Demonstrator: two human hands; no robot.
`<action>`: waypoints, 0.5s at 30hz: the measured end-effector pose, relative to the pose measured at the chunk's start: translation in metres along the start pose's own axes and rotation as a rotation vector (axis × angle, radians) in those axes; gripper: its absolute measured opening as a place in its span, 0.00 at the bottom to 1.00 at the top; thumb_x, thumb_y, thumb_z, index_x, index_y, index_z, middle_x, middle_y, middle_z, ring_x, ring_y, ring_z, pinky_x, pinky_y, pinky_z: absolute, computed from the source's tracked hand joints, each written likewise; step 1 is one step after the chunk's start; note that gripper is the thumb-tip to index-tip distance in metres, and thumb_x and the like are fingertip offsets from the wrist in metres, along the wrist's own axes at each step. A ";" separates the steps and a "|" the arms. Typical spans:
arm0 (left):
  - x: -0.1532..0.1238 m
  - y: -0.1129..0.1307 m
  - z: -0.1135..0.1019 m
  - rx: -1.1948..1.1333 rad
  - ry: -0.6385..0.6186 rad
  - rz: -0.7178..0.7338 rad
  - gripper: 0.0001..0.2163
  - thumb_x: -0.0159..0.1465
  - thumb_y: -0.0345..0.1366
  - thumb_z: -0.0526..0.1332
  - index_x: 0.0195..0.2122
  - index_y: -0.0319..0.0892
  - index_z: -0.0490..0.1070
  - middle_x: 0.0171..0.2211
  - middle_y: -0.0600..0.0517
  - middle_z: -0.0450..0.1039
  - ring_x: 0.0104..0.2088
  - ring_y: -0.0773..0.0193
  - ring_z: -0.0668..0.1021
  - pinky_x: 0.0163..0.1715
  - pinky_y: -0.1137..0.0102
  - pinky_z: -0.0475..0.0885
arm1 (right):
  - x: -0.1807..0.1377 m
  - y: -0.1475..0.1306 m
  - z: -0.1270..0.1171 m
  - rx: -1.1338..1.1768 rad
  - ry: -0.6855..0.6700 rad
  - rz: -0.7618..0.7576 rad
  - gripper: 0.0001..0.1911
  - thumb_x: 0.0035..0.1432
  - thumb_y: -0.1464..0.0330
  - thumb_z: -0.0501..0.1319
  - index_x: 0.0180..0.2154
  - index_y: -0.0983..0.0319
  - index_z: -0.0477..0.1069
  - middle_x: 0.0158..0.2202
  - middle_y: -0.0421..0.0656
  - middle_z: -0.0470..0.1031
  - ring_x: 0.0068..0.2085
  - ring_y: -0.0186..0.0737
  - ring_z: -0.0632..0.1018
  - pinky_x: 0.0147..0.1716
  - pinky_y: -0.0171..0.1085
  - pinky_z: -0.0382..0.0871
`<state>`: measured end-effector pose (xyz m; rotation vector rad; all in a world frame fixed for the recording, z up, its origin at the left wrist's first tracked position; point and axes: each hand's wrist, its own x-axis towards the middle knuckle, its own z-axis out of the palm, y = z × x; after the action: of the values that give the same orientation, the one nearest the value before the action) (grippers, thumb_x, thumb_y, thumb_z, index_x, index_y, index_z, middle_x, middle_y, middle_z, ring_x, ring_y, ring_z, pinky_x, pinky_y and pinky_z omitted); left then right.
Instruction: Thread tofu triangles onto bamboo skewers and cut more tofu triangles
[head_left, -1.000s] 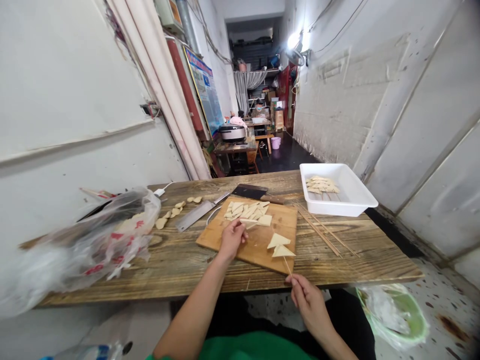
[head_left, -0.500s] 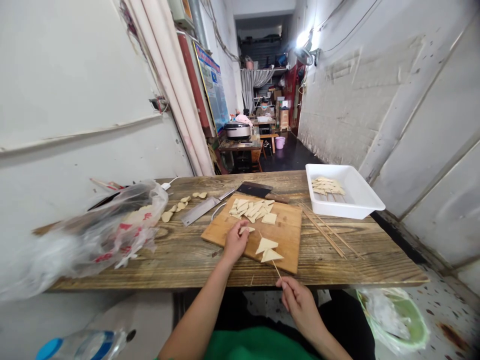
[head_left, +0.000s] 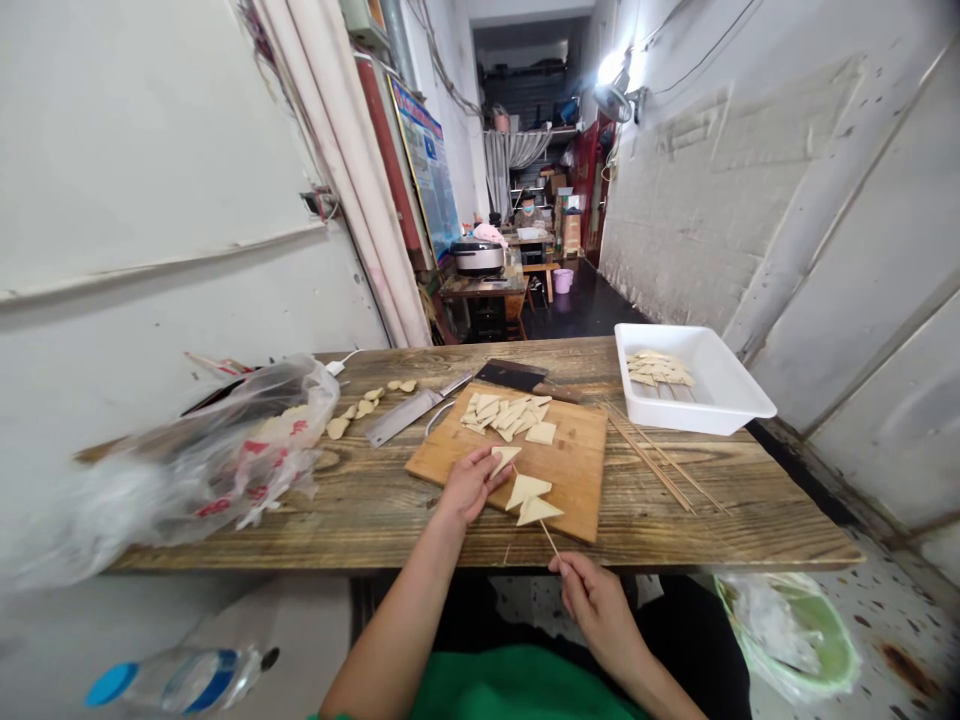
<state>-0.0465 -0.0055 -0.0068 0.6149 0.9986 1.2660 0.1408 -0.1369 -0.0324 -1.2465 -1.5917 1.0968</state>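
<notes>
My left hand (head_left: pixel 474 484) pinches a pale triangular slice (head_left: pixel 506 458), perhaps tofu, by its left side, close to the tip of a thin wooden skewer (head_left: pixel 550 538). I cannot tell whether the tip has entered that slice. My right hand (head_left: pixel 590 590) grips the skewer's lower end in front of the table edge. Two triangular slices (head_left: pixel 529 490) are threaded on the skewer, over the near part of the wooden cutting board (head_left: pixel 574 470). A pile of similar slices (head_left: pixel 502 412) lies at the board's far side, with a squarish piece (head_left: pixel 541 432) beside it.
Beyond the board lies a dark cleaver (head_left: pixel 511 375); a second cleaver (head_left: pixel 409 415) is left of it. Loose skewers (head_left: pixel 652 460) and a white tray (head_left: pixel 694 410) with filled skewers are on the right. A plastic bag (head_left: pixel 247 450) covers the left side.
My left hand has lifted a slice from the board and brought it to the skewer's tip. The skewer in my right hand has shifted slightly left.
</notes>
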 end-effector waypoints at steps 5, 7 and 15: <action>0.000 0.004 0.006 -0.050 0.029 -0.114 0.03 0.58 0.26 0.59 0.34 0.33 0.70 0.34 0.44 0.75 0.33 0.63 0.78 0.35 0.69 0.76 | -0.003 0.004 0.000 -0.036 -0.009 -0.022 0.16 0.62 0.60 0.47 0.34 0.62 0.67 0.17 0.33 0.55 0.19 0.31 0.60 0.18 0.29 0.54; 0.000 0.005 0.007 -0.049 0.039 -0.116 0.03 0.58 0.26 0.60 0.33 0.33 0.71 0.33 0.44 0.75 0.32 0.64 0.78 0.36 0.69 0.76 | -0.004 0.005 0.000 -0.045 -0.008 -0.028 0.16 0.62 0.60 0.47 0.34 0.62 0.68 0.17 0.34 0.55 0.19 0.31 0.60 0.18 0.29 0.53; 0.000 0.005 0.008 -0.029 0.050 -0.114 0.03 0.58 0.25 0.58 0.31 0.33 0.71 0.31 0.45 0.76 0.30 0.64 0.78 0.36 0.68 0.76 | -0.005 0.001 -0.001 -0.089 -0.016 -0.038 0.17 0.62 0.60 0.46 0.34 0.63 0.67 0.17 0.34 0.56 0.19 0.32 0.62 0.20 0.30 0.55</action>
<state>-0.0423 -0.0036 0.0012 0.4994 1.0408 1.1979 0.1430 -0.1411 -0.0332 -1.2632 -1.6852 1.0243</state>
